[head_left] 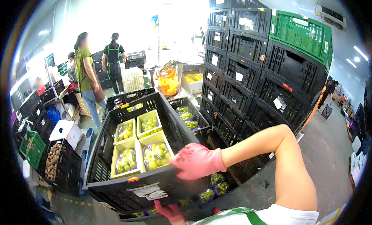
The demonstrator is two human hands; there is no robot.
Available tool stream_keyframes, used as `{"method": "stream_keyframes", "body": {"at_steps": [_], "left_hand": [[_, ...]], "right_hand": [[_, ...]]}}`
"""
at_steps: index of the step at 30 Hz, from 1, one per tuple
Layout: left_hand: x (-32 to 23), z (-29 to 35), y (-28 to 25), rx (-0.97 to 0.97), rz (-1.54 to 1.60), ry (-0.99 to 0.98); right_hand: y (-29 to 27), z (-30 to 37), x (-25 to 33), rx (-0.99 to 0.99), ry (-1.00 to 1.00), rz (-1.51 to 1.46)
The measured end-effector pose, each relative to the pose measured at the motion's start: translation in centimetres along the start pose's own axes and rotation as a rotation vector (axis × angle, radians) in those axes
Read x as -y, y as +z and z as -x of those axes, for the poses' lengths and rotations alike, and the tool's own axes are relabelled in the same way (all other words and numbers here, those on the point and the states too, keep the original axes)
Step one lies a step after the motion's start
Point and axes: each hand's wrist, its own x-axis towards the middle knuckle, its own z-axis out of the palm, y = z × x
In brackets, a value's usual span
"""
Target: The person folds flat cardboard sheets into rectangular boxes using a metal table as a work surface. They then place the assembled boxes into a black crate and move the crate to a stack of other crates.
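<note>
A black plastic crate fills the middle, holding several pale yellow boxes of green grapes. My right hand, in a pink glove, is closed on the crate's near right corner; motion blurs its fingers. Low at the crate's near side is my left hand, also gloved, its visible fingers apart beside the lower front wall. Whether it bears any of the crate's weight I cannot tell. Below and to the right, bagged green grapes show in another crate, partly covered by the upper one.
Tall stacked black crates rise close on the right, topped by a green crate. Another grape crate stands behind. At left are a crate of brown round produce and a white box. Several people stand farther back.
</note>
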Motion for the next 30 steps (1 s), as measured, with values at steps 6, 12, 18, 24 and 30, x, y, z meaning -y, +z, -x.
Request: {"method": "stream_keyframes", "body": {"at_steps": [6,12,18,24,30], "left_hand": [[2.7,2.4,1.7,0.025,0.156,0.017],[1.9,1.7,6.9,0.229,0.213,-0.183],[2.1,-0.4,12.7,0.382,0.211,-0.212],[7.4,-1.7,23.6,0.323,0.043,-0.393],[17.1,-9.8,34.0,0.907,0.368,-0.491]], "right_hand": [[-7.4,1.8,5.0,0.129,-0.007,0.080],[-10.1,6.7,8.4,-0.098,0.107,0.268],[-13.9,10.6,12.9,-0.311,0.182,0.503],[-17.3,15.3,16.7,-0.375,0.515,0.741],[-20.4,18.0,12.1,-0.559,0.589,1.449]]}}
